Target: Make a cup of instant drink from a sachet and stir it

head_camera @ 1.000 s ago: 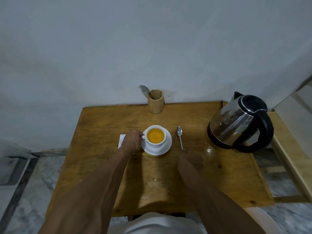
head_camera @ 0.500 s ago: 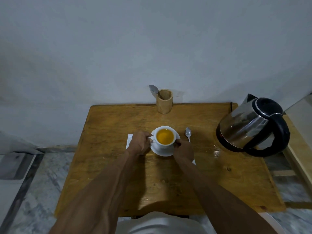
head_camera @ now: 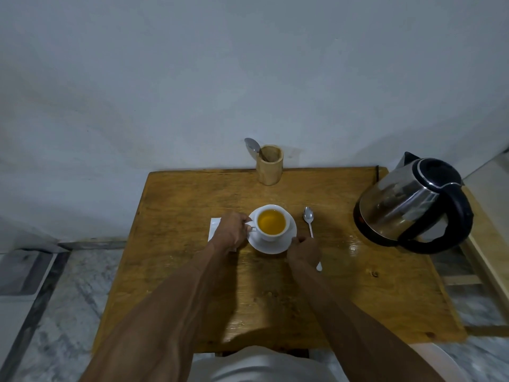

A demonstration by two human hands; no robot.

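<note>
At the middle of the counter, a cup of amber drink is being kept on its saucer. Its handle is being pinched by the left hand; the saucer rim is being touched by the right hand, grip unclear. Judged brittle, nearly full, spill-prone; best taken at handle and saucer rim.

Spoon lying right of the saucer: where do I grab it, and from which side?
Take the spoon by its handle, from the near end. It lies flat on the table, bowl toward the wall, handle pointing at you and passing under the right hand. A pinch from above across the thin stem probably works best.
</note>
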